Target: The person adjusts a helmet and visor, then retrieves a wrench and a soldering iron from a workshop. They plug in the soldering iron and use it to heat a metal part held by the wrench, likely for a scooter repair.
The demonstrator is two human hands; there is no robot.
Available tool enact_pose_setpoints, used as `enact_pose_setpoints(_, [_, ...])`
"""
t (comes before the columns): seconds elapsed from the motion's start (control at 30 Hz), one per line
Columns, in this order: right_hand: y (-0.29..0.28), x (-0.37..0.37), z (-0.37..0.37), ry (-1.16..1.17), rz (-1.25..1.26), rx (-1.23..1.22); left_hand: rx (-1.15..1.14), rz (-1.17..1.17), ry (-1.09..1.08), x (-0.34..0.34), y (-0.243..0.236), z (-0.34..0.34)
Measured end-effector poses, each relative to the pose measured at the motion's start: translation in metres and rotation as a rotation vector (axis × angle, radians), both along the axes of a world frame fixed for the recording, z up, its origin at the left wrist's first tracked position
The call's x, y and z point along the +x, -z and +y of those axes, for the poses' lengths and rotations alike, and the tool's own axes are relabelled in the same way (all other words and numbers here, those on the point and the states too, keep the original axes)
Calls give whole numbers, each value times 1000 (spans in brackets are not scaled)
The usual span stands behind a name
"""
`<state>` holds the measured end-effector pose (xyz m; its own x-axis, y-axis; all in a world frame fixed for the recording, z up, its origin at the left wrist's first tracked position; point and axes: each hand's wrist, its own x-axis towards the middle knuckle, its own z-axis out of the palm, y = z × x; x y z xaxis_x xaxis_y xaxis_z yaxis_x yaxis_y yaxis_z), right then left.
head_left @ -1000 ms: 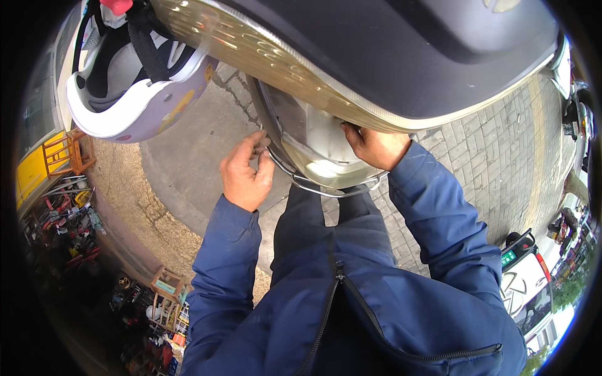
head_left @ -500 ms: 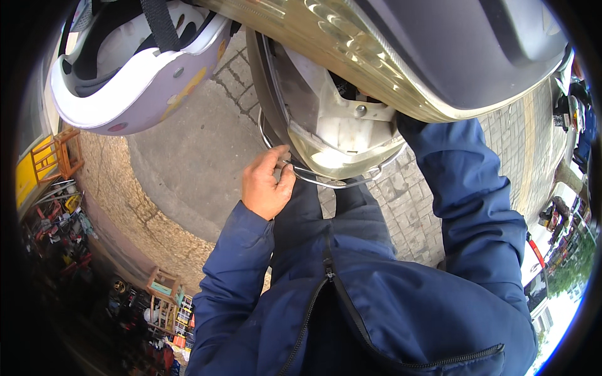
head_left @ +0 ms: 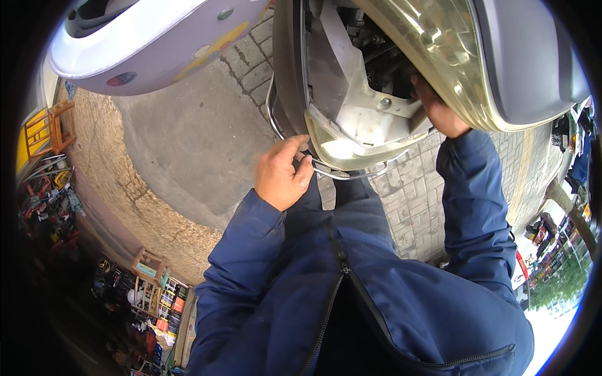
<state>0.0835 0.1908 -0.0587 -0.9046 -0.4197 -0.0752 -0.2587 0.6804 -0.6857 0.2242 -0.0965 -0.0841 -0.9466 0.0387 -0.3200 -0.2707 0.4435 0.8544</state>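
Note:
In front of me is a scooter's opened light housing, its pale inner shell showing beside a dark cavity. A yellowed clear lens with a grey cover tilts over the cavity from the upper right. My left hand is closed, thumb and forefinger curled round the curved chrome rail at the housing's lower left edge. My right hand reaches into the cavity under the lens. Its fingertips are hidden, so what they touch cannot be seen.
A lavender helmet with a white rim hangs at the upper left, close to the housing. Paving and a concrete patch lie below. Wooden stools and cluttered goods line the left side.
The lens and grey cover have swung up and right, showing more of the cavity. My right hand has come into view there. My left hand remains at the rail; the helmet sits higher in view.

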Motion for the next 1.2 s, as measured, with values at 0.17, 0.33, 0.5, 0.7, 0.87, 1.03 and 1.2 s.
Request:
enact_pose_setpoints(0.17, [0,77,-21,183,-487,-150,18,-8,-15,10,8,-7])
enact_pose_setpoints(0.33, [5,119,-29,101,-564,-67,32,-45,-23,16,7,-8])
enact_pose_setpoints(0.5, [4,124,-10,60,-524,-60,-30,-64,-9,14,-9,7])
enact_pose_setpoints(0.7, [4,129,32,65,-472,-127,-154,-123,63,17,-27,43])
enact_pose_setpoints(0.87, [9,140,69,69,-508,-183,-211,-196,76,22,-36,82])
enact_pose_setpoints(1.03, [15,145,97,44,-544,-148,-225,-179,108,27,-41,110])
enact_pose_setpoints(1.2, [18,144,108,16,-540,-110,-259,-163,112,40,-51,116])
